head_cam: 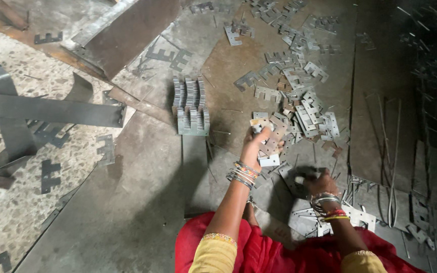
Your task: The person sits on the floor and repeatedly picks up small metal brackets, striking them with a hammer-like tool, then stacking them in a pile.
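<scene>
The person is sitting on the floor and sorting stamped metal plates. The left hand [257, 142] is reaching forward toward 12 o'clock, fingers closed around 1 small notched plate [260, 124] lifted at the near edge of the loose pile [299, 108]. That pile is spreading from the hand out toward 1 o'clock, the pieces lying flat and overlapping at all angles. The right hand [315, 183] is resting low at 3 o'clock of the left wrist, curled over a dark plate [295, 178] on the floor; it is blurred, so I cannot tell whether it is gripping or only pressing down.

At 10 o'clock of the left hand, near but apart from it, a neat stack [192, 106] of the same plates is standing on edge in 3 rows. Long bent metal strips [46, 108] are lying well apart at 9 o'clock, with dark cut-outs scattered on the speckled floor [11, 212]. A few more pale plates [357, 216] are lying just beside the right wrist at 4 o'clock.

Judging by the stack, doing this well probably means turning each plate so its notches are facing the same way as those already stacked, holding it by the flat faces and keeping fingers off the cut edges, which are likely sharp. Taking 1 piece at a time from the pile's near edge should be keeping neighbours from snagging.
</scene>
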